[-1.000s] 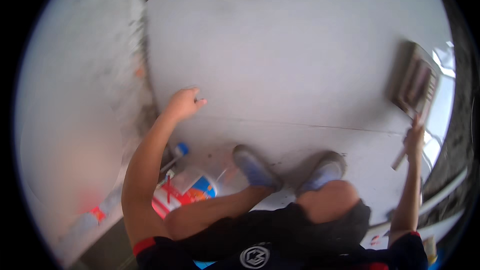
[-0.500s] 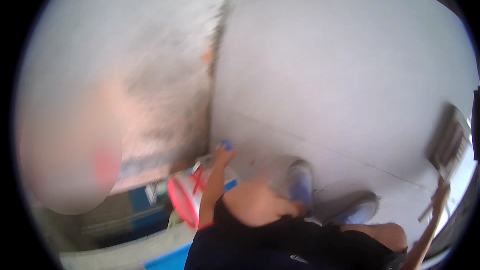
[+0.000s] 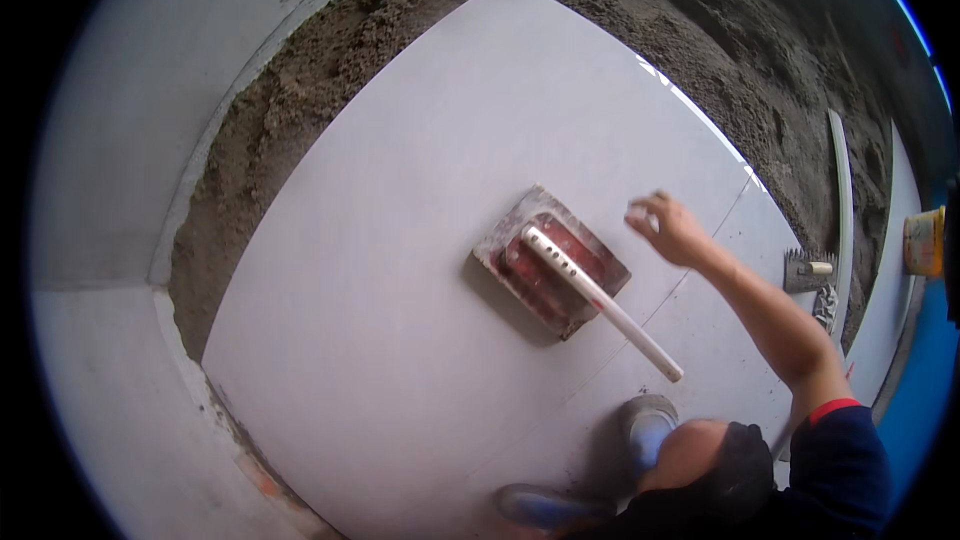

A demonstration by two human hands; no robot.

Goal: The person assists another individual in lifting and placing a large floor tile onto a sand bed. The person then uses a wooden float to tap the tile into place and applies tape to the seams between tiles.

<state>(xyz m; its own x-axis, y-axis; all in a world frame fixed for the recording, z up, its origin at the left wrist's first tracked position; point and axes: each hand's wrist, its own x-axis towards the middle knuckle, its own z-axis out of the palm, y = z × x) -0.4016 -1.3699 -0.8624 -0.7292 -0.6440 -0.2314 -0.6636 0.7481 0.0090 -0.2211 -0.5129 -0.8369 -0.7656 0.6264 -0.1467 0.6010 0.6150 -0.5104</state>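
Note:
A flat rectangular tool [image 3: 600, 260] lies on a large pale floor tile [image 3: 400, 210]. Its block is worn red and grey, and a long whitish handle with a row of holes crosses it, pointing toward my feet. My right hand [image 3: 672, 230] hovers beyond the block's right side, apart from it. Its fingers are loosely bent with gaps between them, and nothing is in them. My left hand is outside the view.
Rough grey mortar [image 3: 270, 130] borders the tile at the far side. To the right lie a notched trowel [image 3: 805, 272], a long pale strip [image 3: 840, 170] and a yellow bucket [image 3: 922, 242]. A wall [image 3: 110, 160] stands at left. My shoes [image 3: 648, 422] rest on the tiles.
The rectangular tool was in my right hand at far right; now it lies on the tile, let go. My left hand, with something blue, has left the view as the view swung.

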